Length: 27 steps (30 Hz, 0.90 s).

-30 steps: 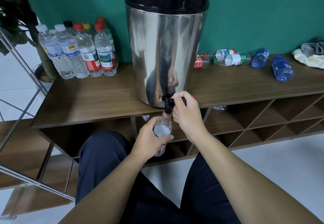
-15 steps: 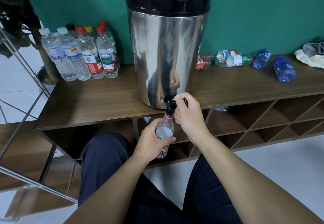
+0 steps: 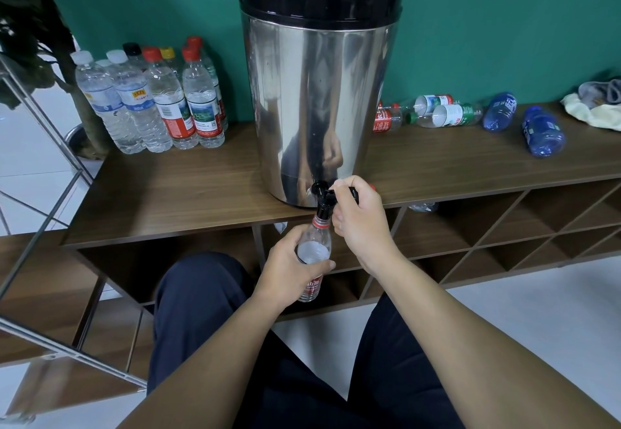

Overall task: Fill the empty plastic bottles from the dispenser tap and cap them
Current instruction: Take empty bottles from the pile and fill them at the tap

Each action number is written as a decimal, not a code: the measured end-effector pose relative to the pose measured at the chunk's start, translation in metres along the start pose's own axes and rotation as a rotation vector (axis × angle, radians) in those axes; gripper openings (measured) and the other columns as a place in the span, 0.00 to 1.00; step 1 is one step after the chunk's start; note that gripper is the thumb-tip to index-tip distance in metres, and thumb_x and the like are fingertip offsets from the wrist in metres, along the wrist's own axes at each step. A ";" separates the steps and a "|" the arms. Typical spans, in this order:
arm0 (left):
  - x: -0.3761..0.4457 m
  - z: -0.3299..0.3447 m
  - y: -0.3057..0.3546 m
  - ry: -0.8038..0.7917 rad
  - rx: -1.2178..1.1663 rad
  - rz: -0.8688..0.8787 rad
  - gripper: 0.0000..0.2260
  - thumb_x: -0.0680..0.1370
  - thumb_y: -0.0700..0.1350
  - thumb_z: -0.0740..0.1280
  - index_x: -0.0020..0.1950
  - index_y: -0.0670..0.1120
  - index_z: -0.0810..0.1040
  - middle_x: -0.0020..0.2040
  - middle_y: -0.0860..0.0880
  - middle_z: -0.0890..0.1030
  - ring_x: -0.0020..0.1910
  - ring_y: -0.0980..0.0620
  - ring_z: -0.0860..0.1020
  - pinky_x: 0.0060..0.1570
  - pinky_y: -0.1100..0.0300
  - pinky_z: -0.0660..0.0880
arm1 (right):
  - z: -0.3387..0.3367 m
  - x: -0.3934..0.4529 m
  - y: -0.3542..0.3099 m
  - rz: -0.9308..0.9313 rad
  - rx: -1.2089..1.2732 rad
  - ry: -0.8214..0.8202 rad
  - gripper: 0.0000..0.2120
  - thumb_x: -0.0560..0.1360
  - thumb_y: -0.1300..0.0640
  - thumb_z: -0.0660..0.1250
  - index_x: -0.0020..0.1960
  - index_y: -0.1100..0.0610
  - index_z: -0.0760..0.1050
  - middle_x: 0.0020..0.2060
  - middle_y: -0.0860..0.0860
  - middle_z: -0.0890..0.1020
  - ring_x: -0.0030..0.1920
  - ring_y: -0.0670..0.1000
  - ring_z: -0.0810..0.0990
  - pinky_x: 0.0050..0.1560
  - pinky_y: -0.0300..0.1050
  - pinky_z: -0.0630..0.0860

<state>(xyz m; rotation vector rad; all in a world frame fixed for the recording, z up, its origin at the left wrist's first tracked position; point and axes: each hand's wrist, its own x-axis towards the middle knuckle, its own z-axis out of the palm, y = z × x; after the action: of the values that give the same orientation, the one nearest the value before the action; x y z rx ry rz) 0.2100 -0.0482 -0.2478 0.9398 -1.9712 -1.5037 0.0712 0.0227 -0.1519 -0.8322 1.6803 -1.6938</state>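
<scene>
The steel dispenser (image 3: 319, 99) stands on the wooden shelf (image 3: 174, 190) against the green wall. Both my forearms reach forward over my knees. My right hand (image 3: 361, 223) curls round the black tap lever (image 3: 351, 190), knuckles up. My left hand (image 3: 290, 270) wraps the clear bottle (image 3: 314, 250), holding it upright with its neck just under the tap spout (image 3: 323, 208).
</scene>
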 end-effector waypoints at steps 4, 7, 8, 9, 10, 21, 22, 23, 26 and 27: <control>0.001 0.000 -0.001 0.002 -0.006 0.008 0.30 0.72 0.48 0.87 0.69 0.62 0.80 0.61 0.63 0.86 0.62 0.63 0.83 0.65 0.55 0.80 | 0.000 0.001 0.000 -0.001 -0.004 -0.001 0.10 0.89 0.52 0.63 0.53 0.56 0.77 0.28 0.47 0.69 0.29 0.47 0.65 0.31 0.43 0.65; 0.001 0.000 -0.001 -0.001 -0.006 0.016 0.30 0.71 0.48 0.87 0.70 0.62 0.80 0.62 0.61 0.86 0.62 0.60 0.83 0.68 0.50 0.81 | 0.000 0.001 0.000 -0.004 -0.011 0.002 0.10 0.89 0.52 0.64 0.52 0.55 0.77 0.28 0.47 0.70 0.30 0.47 0.66 0.32 0.43 0.65; 0.001 0.000 -0.001 0.000 -0.004 0.017 0.30 0.71 0.49 0.87 0.70 0.62 0.80 0.62 0.61 0.86 0.62 0.60 0.83 0.68 0.50 0.81 | 0.000 0.001 0.000 -0.006 -0.014 0.002 0.10 0.89 0.52 0.64 0.52 0.54 0.77 0.28 0.46 0.70 0.30 0.47 0.67 0.32 0.43 0.66; 0.001 0.000 -0.001 0.000 -0.004 0.017 0.31 0.71 0.49 0.87 0.70 0.62 0.80 0.62 0.61 0.86 0.62 0.60 0.83 0.69 0.49 0.81 | 0.000 0.001 0.001 -0.005 -0.014 0.003 0.10 0.89 0.51 0.64 0.51 0.53 0.78 0.28 0.46 0.71 0.30 0.46 0.67 0.32 0.43 0.66; 0.001 0.000 -0.001 -0.003 -0.003 0.017 0.31 0.71 0.49 0.87 0.70 0.62 0.80 0.62 0.61 0.86 0.62 0.60 0.83 0.69 0.49 0.81 | 0.000 0.001 0.001 -0.003 -0.009 0.002 0.10 0.89 0.51 0.64 0.52 0.53 0.78 0.28 0.46 0.71 0.30 0.46 0.67 0.32 0.42 0.66; 0.001 0.000 -0.003 -0.019 -0.042 0.015 0.29 0.71 0.47 0.87 0.68 0.59 0.82 0.61 0.56 0.88 0.61 0.55 0.86 0.68 0.42 0.82 | 0.000 0.003 0.003 0.002 0.015 0.001 0.11 0.89 0.52 0.64 0.52 0.58 0.76 0.28 0.47 0.67 0.29 0.47 0.64 0.31 0.42 0.64; 0.001 0.000 -0.002 -0.020 -0.041 0.014 0.29 0.71 0.47 0.87 0.68 0.60 0.82 0.61 0.57 0.88 0.61 0.56 0.85 0.68 0.43 0.82 | 0.000 0.003 0.003 0.002 0.018 0.000 0.11 0.89 0.52 0.64 0.51 0.56 0.76 0.28 0.46 0.68 0.29 0.47 0.64 0.31 0.42 0.64; 0.001 0.000 -0.002 -0.022 -0.040 0.011 0.29 0.71 0.47 0.87 0.69 0.60 0.81 0.61 0.58 0.87 0.61 0.56 0.85 0.68 0.44 0.82 | 0.000 0.003 0.004 0.001 0.020 0.001 0.10 0.89 0.52 0.64 0.50 0.54 0.76 0.28 0.46 0.68 0.29 0.48 0.64 0.31 0.42 0.64; 0.001 -0.001 -0.001 -0.030 -0.041 -0.001 0.30 0.71 0.49 0.87 0.69 0.62 0.80 0.62 0.59 0.87 0.62 0.56 0.85 0.68 0.44 0.82 | 0.001 0.003 0.004 -0.001 0.020 0.002 0.11 0.89 0.50 0.64 0.49 0.52 0.77 0.28 0.46 0.68 0.29 0.48 0.65 0.32 0.44 0.64; 0.001 -0.001 -0.001 -0.032 -0.042 -0.002 0.31 0.71 0.49 0.87 0.70 0.62 0.80 0.62 0.59 0.87 0.62 0.56 0.85 0.68 0.44 0.82 | 0.001 0.003 0.004 0.000 0.014 0.003 0.11 0.89 0.50 0.64 0.49 0.51 0.77 0.28 0.46 0.69 0.29 0.47 0.65 0.32 0.44 0.65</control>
<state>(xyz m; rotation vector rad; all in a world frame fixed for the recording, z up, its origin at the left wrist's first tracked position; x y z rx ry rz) 0.2102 -0.0492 -0.2486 0.9054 -1.9533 -1.5646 0.0695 0.0197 -0.1562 -0.8241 1.6687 -1.7057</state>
